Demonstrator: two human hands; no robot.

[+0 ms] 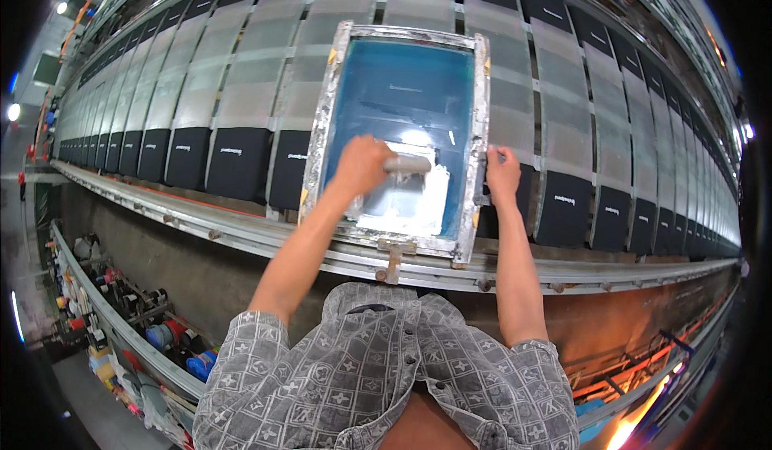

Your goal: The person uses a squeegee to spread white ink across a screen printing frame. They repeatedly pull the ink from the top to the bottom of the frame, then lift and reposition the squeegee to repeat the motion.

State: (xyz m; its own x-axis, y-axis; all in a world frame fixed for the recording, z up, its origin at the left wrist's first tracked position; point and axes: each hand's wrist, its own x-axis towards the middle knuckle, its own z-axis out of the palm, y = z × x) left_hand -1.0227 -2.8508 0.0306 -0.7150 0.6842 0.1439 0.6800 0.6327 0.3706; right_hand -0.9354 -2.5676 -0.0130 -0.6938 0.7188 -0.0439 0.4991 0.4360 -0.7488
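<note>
A screen-printing frame (480, 72) with blue mesh lies over the long row of pallets, white ink pooled in its lower middle. My left hand (363, 162) is closed on a squeegee (411, 164) with a pale handle, over the white ink. My right hand (503, 170) is at the frame's right edge, fingers curled on the edge; exactly what they grip is partly hidden. A metal bracket (394, 258) sits at the frame's near edge on the rail.
Pallets carrying black fabric pieces (237, 160) with white print extend both ways. A metal rail (563, 275) runs along their near side. Below left, a shelf holds several tins and bottles (165, 333); at lower right is a glowing orange heater (631, 410). A person (22, 183) stands far left.
</note>
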